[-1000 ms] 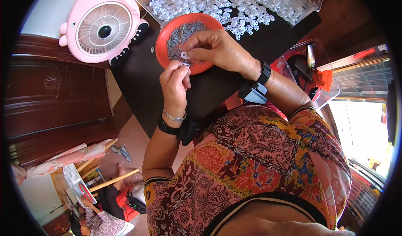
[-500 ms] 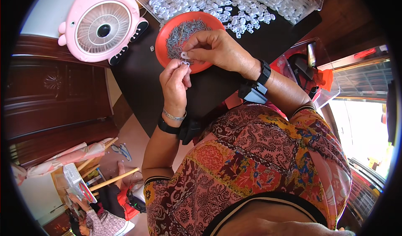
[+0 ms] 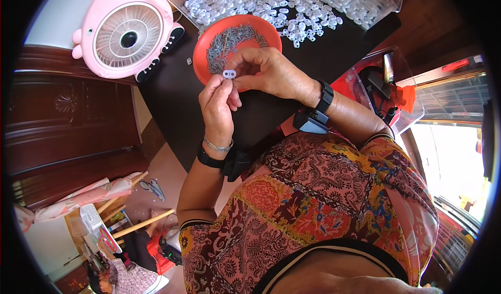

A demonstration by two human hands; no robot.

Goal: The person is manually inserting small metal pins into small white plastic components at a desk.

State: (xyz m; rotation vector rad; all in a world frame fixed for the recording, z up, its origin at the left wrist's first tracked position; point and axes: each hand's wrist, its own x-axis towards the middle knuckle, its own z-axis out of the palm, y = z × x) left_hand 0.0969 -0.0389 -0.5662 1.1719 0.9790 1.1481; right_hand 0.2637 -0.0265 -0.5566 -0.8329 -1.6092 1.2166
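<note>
Over the near left rim of an orange-red bowl [image 3: 274, 34], my two hands meet at a small white oval plastic piece with two holes [image 3: 229, 74]. My left hand [image 3: 217, 108] is closed, its thumb and fingertips pinching the piece from below. My right hand [image 3: 274, 72] is bent in from the right, thumb and forefinger at the piece's right side; its other fingers are partly hidden. Many small grey metal screws [image 3: 216, 51] lie in the bowl. Beyond it, a big heap of similar white plastic pieces [image 3: 292, 7] covers the far part of the dark table [image 3: 172, 98].
A pink animal-shaped fan [image 3: 129, 39] stands at the far left. One loose white piece [image 3: 189, 61] lies left of the bowl. To the right is a clear plastic box [image 3: 412, 80] with dark and red items. Another person [image 3: 128, 275] sits at lower left.
Half a second ago each hand held a white piece, one just above the other. Now a single two-holed shape shows at my fingertips. My right hand has shifted slightly nearer and lower.
</note>
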